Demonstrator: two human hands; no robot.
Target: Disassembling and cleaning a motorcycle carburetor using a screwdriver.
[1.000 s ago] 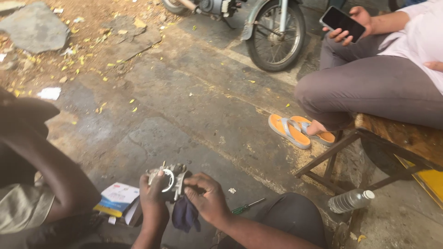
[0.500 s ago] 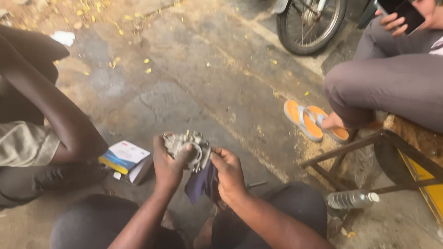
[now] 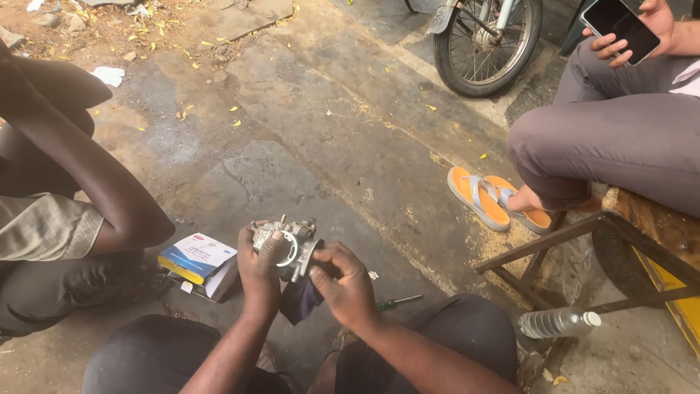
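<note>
Head view: two hands, left hand (image 3: 261, 266) and right hand (image 3: 346, 283), clasp one metal carburetor (image 3: 292, 241) beside one screwdriver (image 3: 397, 300).

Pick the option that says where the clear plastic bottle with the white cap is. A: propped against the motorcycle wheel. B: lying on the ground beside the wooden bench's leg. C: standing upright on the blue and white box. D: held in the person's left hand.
B: the clear plastic bottle lies on its side on the ground by the bench's leg, far from both of the person's hands, which hold a grey metal carburettor.
</note>
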